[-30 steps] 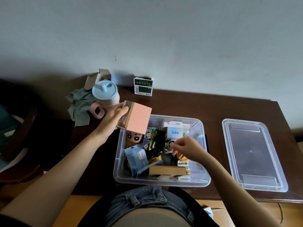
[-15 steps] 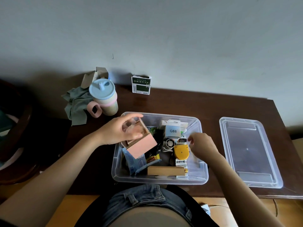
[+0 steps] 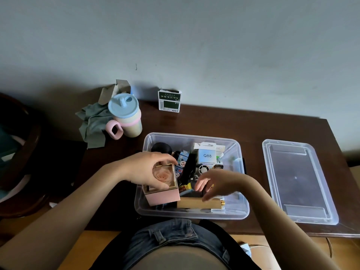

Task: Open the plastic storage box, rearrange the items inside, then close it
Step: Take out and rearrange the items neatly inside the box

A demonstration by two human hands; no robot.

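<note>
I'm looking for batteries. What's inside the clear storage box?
Visible in the storage box: a Q88 carton, a wooden block, a pink box held by the left hand. Lower layers are covered.

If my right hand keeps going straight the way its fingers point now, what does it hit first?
Probably the pink box held by the left hand. The right hand points leftward across the storage box, low over the clutter; depth is unclear.

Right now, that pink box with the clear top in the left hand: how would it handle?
The pink box looks rigid. Its clear top probably scratches or cracks easily. The left hand holds it by the top, so it is likely light.
</note>
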